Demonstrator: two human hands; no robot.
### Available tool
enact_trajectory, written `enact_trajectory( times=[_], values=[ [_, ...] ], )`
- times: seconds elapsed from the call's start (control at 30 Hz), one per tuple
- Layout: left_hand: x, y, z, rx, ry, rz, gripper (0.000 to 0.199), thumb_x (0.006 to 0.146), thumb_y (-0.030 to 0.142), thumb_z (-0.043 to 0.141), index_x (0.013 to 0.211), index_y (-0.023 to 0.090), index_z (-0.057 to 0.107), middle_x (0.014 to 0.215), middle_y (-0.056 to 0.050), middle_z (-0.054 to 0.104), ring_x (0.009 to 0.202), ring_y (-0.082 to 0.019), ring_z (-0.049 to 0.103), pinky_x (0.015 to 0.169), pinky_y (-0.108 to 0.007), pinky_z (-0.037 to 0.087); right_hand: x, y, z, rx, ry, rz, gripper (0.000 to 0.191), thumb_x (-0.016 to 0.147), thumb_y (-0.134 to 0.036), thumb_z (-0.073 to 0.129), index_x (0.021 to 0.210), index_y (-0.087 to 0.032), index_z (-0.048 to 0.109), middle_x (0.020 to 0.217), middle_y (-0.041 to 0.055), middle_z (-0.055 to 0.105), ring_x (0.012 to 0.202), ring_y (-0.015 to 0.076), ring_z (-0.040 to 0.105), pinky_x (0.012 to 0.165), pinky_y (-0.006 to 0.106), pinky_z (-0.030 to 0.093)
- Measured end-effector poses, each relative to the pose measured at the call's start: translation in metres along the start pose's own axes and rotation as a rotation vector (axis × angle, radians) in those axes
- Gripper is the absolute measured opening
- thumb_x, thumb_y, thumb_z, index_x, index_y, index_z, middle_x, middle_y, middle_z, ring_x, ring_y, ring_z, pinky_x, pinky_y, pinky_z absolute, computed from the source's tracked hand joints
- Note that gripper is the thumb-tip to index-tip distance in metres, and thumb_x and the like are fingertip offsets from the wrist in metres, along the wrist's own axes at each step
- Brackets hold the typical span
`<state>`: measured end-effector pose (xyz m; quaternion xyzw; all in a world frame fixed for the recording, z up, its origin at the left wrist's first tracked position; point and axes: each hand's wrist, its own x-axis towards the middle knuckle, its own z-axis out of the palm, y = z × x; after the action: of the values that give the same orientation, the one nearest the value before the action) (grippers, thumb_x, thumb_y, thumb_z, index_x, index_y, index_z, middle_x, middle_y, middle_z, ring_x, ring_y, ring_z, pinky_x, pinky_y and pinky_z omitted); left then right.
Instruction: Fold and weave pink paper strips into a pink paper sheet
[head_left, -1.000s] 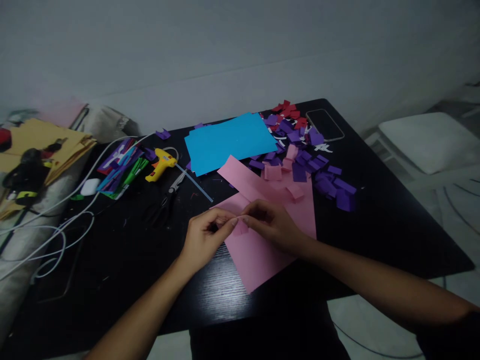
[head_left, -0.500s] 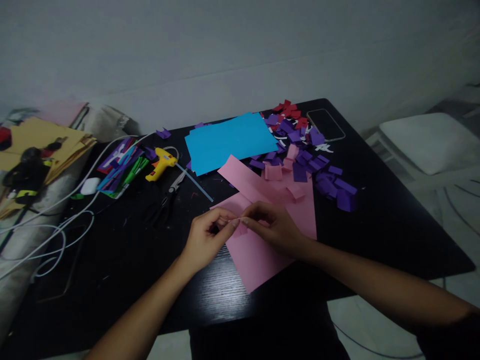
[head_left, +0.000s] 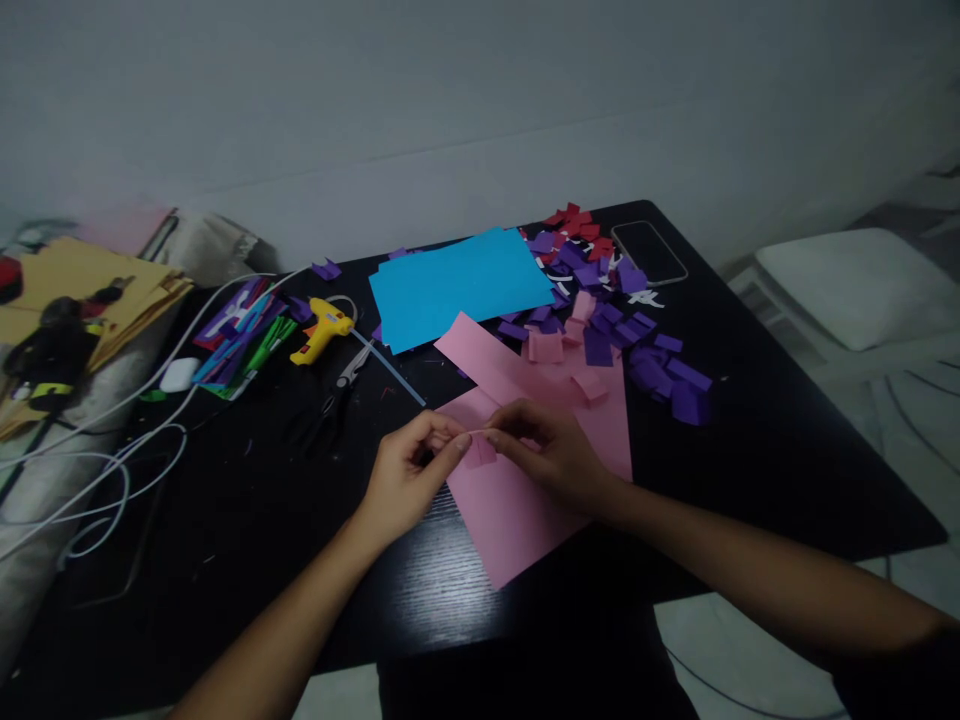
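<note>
Counter [head_left: 765, 480] carries the lot. Pink sheet [head_left: 517, 525] lies under both hands, likely there for easy reach. Right hand [head_left: 551, 455], left hand [head_left: 401, 475]: each grip pinches one end of a pink bit [head_left: 480, 434] over the sheet, probably to steady it. Visible edge, seemingly its long axis, runs left-right; can't tell facing.

Glue gun [head_left: 321, 330] left of sheets [head_left: 517, 520]
</note>
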<state>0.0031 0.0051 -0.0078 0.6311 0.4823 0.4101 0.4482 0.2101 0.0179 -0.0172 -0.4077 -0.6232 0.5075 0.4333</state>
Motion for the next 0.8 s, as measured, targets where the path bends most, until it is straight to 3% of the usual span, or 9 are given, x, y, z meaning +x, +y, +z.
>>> enact_trajectory(
  times=[0.27, 0.8],
  values=[
    [-0.0002, 0.0011, 0.0005, -0.002, 0.033, 0.035, 0.012, 0.093, 0.028, 0.073, 0.088, 0.017, 0.074, 0.069, 0.001, 0.066, 0.06, -0.01, 0.055, 0.056, -0.02, 0.044, -0.0005, -0.0015, -0.0002, -0.002, 0.007, 0.003, 0.017, 0.093, -0.037, 0.073, 0.091, -0.021, 0.072, 0.086, 0.0038, 0.075, 0.078, 0.0172, 0.069, 0.07, 0.031, 0.055],
    [0.001, -0.0029, -0.0028, 0.06, 0.075, 0.056, 0.013, 0.089, 0.031, 0.079, 0.096, 0.019, 0.08, 0.083, -0.004, 0.075, 0.069, -0.014, 0.063, 0.065, -0.025, 0.051, -0.0001, 0.0016, 0.0008, -0.02, 0.073, -0.042, 0.014, 0.094, -0.037, 0.075, 0.095, -0.023, 0.076, 0.089, 0.0036, 0.079, 0.08, 0.0182, 0.074, 0.074, 0.033, 0.06]
  ],
)
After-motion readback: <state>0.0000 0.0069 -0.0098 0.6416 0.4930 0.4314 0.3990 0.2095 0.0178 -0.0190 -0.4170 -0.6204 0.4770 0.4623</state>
